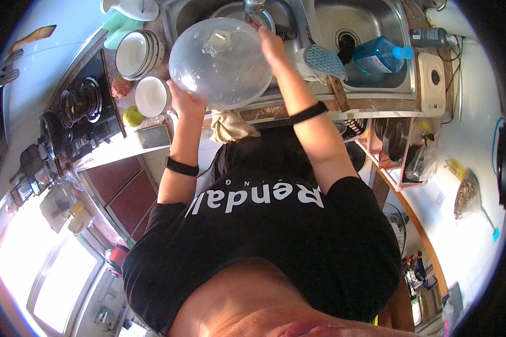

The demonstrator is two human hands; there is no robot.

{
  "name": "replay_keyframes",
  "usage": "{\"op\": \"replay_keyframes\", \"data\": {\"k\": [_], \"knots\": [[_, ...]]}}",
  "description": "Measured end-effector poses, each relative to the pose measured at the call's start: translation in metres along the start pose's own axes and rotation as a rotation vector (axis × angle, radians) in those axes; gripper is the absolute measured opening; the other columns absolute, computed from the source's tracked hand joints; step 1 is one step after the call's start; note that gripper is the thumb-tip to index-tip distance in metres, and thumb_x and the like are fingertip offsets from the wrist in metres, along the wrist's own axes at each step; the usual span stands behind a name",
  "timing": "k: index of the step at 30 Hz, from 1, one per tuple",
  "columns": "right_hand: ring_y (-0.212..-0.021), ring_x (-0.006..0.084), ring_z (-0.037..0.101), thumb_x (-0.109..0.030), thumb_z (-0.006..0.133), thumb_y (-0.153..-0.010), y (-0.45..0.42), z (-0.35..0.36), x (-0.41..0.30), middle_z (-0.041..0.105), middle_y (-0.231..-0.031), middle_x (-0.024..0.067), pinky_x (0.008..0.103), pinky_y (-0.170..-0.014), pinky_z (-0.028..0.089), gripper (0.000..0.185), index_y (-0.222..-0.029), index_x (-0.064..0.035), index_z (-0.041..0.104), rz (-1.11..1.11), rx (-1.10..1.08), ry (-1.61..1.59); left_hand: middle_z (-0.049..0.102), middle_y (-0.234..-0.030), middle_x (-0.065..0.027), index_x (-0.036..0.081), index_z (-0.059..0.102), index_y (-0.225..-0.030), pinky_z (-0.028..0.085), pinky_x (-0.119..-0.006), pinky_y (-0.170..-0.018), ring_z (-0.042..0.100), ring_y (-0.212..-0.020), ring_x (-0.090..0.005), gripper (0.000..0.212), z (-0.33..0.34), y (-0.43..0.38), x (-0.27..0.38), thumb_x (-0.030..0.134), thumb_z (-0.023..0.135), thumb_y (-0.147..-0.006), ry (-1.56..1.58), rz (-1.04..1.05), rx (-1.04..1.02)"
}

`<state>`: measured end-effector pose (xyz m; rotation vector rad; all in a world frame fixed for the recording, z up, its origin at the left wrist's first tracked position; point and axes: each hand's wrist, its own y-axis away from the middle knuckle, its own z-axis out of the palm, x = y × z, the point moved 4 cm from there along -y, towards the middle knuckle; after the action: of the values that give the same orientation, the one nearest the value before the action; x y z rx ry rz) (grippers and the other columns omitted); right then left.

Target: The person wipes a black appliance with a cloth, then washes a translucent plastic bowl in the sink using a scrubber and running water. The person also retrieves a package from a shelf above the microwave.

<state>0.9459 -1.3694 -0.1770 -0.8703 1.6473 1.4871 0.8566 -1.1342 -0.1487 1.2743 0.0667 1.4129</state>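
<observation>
A round translucent plastic lid or bowl (223, 71) with a knob-like centre and wet drops is held between my two hands, over the left sink basin's front edge. My left hand (187, 99) grips its lower left rim. My right hand (272, 48) holds its upper right rim, near the faucet (254, 5). Behind it, a metal bowl (270, 21) sits partly hidden in the left basin. Just right of my right forearm lies a blue patterned scrubbing pad or mitt (324, 62). A beige cloth (232, 126) hangs at the counter's front edge, below the round piece.
At left stand stacked white bowls (131, 54), a single white bowl (151, 97), a dragon fruit (120, 86), a green fruit (132, 116) and a metal container (154, 136). A blue bottle (377, 54) lies in the right basin. A pink rack (398, 168) stands below right.
</observation>
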Motion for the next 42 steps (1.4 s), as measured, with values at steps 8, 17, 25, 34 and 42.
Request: {"op": "replay_keyframes", "data": {"k": [8,17,25,34,42], "knots": [[-0.122,0.0365,0.044,-0.033,0.035,-0.096,0.056,0.014,-0.030,0.049,-0.132,0.0167,0.0477,-0.102,0.031,0.045,-0.127,-0.0057,0.052,-0.595,0.248,0.364,0.056,-0.121,-0.0070,0.010,0.049,-0.127,0.050,-0.041,-0.084,0.056,-0.107,-0.0255,0.052,0.004,-0.004,-0.004,0.050,0.035,-0.097,-0.056,0.046,0.106],[-0.124,0.0388,0.040,-0.028,0.036,-0.097,0.095,0.031,-0.034,0.047,-0.134,0.0096,0.0583,-0.100,0.028,0.038,-0.127,-0.0116,0.052,-0.787,0.284,0.564,0.041,-0.058,0.0014,0.014,0.051,-0.090,0.042,-0.033,-0.045,0.042,-0.047,-0.0146,0.042,0.003,-0.006,-0.011,0.055,0.040,-0.094,-0.091,-0.018,0.220],[-0.117,0.0397,0.049,-0.048,0.026,-0.096,0.004,-0.017,-0.003,0.056,-0.120,0.0253,0.0432,-0.098,0.038,0.061,-0.121,-0.0013,0.056,-0.150,0.032,0.188,0.062,-0.097,-0.0024,0.013,0.053,-0.116,0.048,-0.027,-0.050,0.061,-0.072,-0.0157,0.044,0.009,0.003,-0.004,0.050,0.038,-0.096,0.014,0.057,-0.054],[-0.128,0.0349,0.034,-0.021,0.053,-0.088,0.154,0.045,-0.055,0.046,-0.136,0.0073,0.0569,-0.103,0.022,0.036,-0.121,-0.0076,0.058,-0.936,0.177,0.639,0.055,-0.121,-0.0087,0.008,0.045,-0.130,0.048,-0.041,-0.087,0.056,-0.107,-0.0260,0.056,0.029,-0.013,-0.017,0.051,0.031,-0.097,0.060,-0.015,-0.152],[-0.117,0.0396,0.046,-0.036,0.033,-0.097,0.045,-0.005,-0.022,0.051,-0.127,0.0167,0.0510,-0.099,0.033,0.046,-0.124,-0.0040,0.052,-0.536,0.219,0.277,0.043,-0.056,0.0031,0.015,0.052,-0.084,0.045,-0.035,-0.056,0.041,-0.049,-0.0130,0.047,0.016,-0.008,-0.013,0.055,0.032,-0.097,-0.024,-0.048,0.103]]}}
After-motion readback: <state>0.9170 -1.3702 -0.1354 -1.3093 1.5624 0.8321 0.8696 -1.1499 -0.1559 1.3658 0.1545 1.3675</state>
